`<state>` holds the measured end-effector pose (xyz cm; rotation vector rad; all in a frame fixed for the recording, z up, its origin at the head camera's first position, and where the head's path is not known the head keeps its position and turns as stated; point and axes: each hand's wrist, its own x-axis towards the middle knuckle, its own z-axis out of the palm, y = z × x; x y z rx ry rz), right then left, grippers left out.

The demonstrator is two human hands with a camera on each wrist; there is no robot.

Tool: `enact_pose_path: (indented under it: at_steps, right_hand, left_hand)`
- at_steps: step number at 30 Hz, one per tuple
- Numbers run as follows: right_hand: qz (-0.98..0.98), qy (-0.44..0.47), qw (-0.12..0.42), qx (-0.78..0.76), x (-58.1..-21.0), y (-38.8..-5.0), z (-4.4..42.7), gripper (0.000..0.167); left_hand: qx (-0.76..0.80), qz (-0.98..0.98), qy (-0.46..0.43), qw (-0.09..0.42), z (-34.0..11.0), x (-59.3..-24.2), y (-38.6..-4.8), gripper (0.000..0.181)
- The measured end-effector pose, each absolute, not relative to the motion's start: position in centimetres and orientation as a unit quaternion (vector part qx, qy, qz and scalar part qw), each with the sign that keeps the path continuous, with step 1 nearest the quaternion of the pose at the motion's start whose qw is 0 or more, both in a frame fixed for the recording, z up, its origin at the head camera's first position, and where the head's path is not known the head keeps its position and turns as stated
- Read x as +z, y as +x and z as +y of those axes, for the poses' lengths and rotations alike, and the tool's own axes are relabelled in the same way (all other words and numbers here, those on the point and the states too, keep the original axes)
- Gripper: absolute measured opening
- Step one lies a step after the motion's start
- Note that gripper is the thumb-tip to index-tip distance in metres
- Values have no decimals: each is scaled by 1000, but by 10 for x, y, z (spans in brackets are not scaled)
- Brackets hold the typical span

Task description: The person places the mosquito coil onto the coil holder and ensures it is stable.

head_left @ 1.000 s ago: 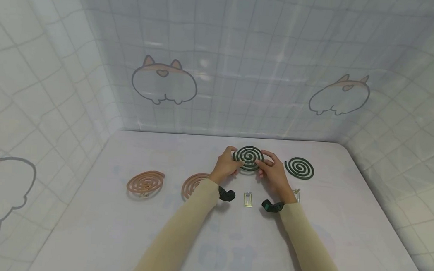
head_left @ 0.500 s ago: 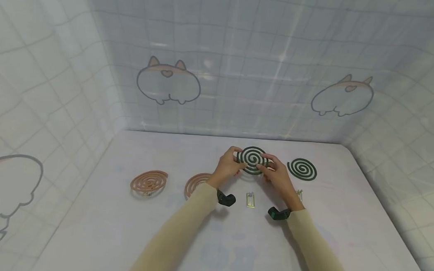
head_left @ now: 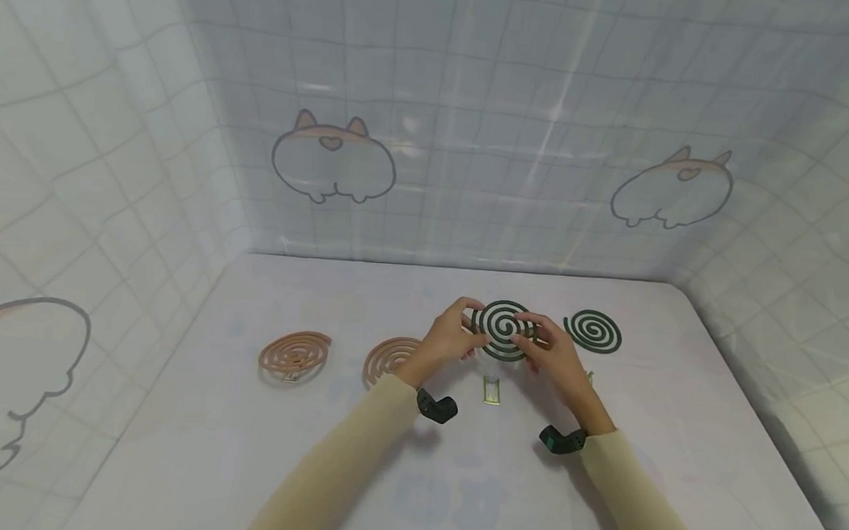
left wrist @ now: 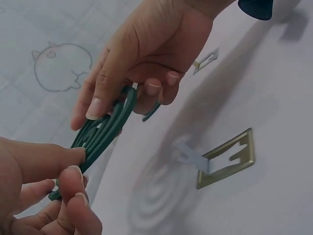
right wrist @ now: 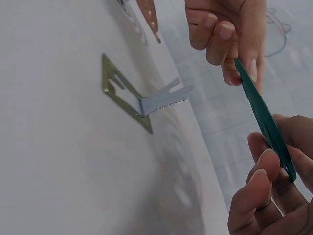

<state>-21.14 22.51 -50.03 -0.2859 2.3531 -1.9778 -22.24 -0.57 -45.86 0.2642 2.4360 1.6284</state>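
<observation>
A green mosquito coil (head_left: 506,328) is held above the table between both hands, tilted with its flat face toward the head camera. My left hand (head_left: 451,338) pinches its left edge between thumb and fingers. On the opposite side, my right hand (head_left: 554,354) pinches it, the thumb and index finger lying over the rings. In the left wrist view the coil (left wrist: 110,129) shows nearly edge-on, with more than one green ring edge visible. Below the hands lies a small metal coil stand (head_left: 491,391), its forked prong (right wrist: 164,98) bent upward in the right wrist view.
Another green coil (head_left: 594,330) lies flat to the right. A second metal stand (left wrist: 210,58) is partly hidden by the right arm in the head view. On the left are two brown coils, one raised on a stand (head_left: 295,354), one (head_left: 390,356) partly behind the left wrist.
Both hands have brought the green coil nearer to the body and slightly right, toward the metal stand. The right hand's fingers have shifted further over the coil. The head view has shifted slightly.
</observation>
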Motion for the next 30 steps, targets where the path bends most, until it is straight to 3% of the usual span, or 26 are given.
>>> enact_pose_path:
  at_steps: [21, 30]
  right_hand:
    - [795, -123, 76, -589, -503, -173, 241, 38]
    - [796, -139, 74, -585, -504, -169, 244, 37]
  left_hand:
    - [567, 804, 131, 123, -17, -462, -184, 53]
    - [569, 791, 160, 160, -20, -465, -177, 50]
